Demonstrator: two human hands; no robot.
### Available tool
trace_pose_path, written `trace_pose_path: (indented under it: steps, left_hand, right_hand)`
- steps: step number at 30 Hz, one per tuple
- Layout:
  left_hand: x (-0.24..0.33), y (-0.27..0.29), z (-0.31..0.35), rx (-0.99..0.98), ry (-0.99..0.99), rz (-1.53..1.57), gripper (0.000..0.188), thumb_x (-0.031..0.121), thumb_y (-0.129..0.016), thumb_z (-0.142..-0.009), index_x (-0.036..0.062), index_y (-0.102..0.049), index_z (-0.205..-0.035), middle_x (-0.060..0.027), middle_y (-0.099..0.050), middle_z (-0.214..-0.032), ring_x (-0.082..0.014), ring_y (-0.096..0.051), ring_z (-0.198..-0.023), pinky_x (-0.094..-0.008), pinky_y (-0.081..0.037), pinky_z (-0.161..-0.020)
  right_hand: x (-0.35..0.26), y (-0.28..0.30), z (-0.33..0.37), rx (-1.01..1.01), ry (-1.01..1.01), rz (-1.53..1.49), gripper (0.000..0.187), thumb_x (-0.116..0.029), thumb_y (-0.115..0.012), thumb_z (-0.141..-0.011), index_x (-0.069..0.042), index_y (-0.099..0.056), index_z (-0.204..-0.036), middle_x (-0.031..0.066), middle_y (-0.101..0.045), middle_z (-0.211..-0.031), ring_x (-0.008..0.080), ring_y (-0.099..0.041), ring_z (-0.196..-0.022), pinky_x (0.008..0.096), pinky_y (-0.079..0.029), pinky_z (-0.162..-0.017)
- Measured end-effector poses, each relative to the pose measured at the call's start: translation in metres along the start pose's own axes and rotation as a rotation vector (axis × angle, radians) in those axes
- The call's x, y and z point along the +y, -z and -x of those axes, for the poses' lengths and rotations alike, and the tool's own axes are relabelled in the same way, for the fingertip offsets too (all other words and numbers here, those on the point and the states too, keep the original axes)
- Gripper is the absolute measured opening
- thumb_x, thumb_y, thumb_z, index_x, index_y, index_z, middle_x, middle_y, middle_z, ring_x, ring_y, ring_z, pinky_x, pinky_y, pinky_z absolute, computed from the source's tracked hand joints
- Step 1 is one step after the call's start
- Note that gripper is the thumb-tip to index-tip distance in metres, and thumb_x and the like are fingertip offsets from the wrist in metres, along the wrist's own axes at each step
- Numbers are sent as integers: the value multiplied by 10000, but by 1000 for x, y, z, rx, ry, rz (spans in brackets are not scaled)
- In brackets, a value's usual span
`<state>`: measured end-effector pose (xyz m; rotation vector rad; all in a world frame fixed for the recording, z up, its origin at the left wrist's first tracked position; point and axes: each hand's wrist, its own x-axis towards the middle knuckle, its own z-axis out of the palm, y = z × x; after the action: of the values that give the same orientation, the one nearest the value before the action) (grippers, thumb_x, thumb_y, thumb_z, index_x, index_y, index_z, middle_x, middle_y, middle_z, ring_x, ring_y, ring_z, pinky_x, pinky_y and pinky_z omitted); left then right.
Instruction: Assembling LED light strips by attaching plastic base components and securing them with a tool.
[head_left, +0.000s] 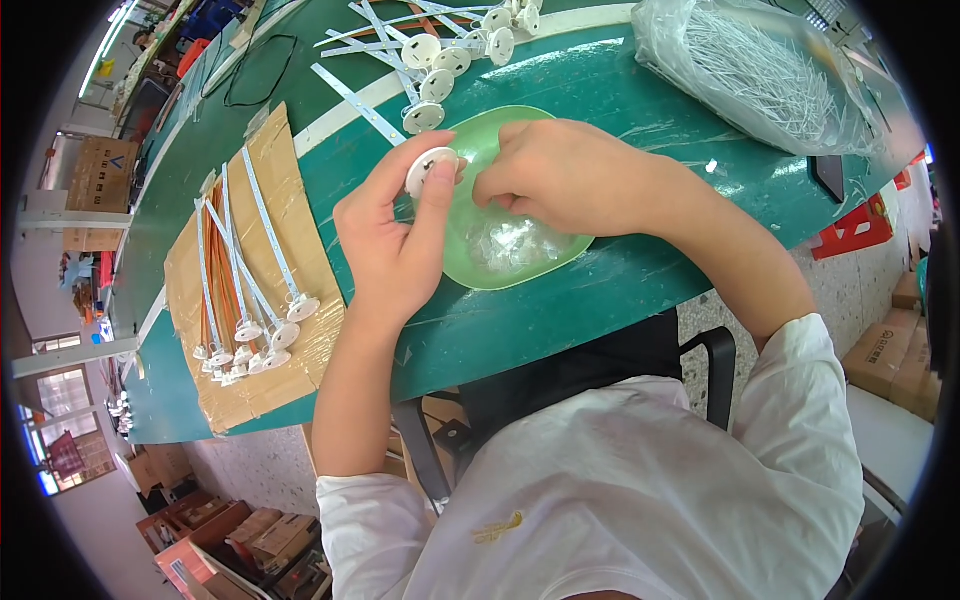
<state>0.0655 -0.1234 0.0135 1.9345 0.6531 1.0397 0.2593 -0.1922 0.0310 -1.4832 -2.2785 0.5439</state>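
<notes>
My left hand (388, 240) grips a white round disc (424, 168) between thumb and fingers, its flat face turned up toward me. A pale strip (357, 103) with markings reaches to the fingers from the upper left; whether it joins this disc is hidden. Just right of it, my right hand (565, 175) is over a light green bowl (470, 278), fingers curled in a pinch. Whatever those fingertips hold is too small or covered to make out. Small clear plastic pieces (515, 245) lie in the bowl.
Several similar discs with strips (435, 85) are piled beyond the bowl. More strips with white discs (255, 330) lie on a cardboard sheet (300, 190) at left. A clear bag of thin whitish strands (750, 80) sits at the far right, near a dark flat object (827, 178).
</notes>
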Motion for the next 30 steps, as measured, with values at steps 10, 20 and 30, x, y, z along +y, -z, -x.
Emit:
trace_pose_path:
  steps: [10, 20, 30]
  left_hand:
    - [1, 0, 0, -8, 26, 40, 211, 133, -628, -963, 16, -676, -1132, -100, -742, -922, -142, -711, -865, -262, -532, -782]
    - [2, 3, 0, 3, 15, 28, 210, 127, -634, -957, 18, -679, -1131, -98, -742, -916, -138, -709, -867, -267, -531, -787]
    - [3, 3, 0, 14, 0, -3, 202, 127, -639, -951, 20, -686, -1115, -95, -741, -893, -131, -706, -849, -258, -525, -769]
  right_hand:
    - [3, -6, 4, 14, 110, 84, 181, -11, -651, -758, -52, -683, -931, 113, -655, -886, 301, -612, -952, 405, -519, -812]
    - [4, 2, 3, 72, 166, 41, 216, 13, -640, -766, -68, -668, -964, 102, -647, -914, 303, -600, -963, 398, -503, -817]
    - [3, 2, 4, -78, 180, -124, 231, -100, -724, -770, -48, -663, -986, 107, -669, -943, 315, -603, -958, 426, -481, -841]
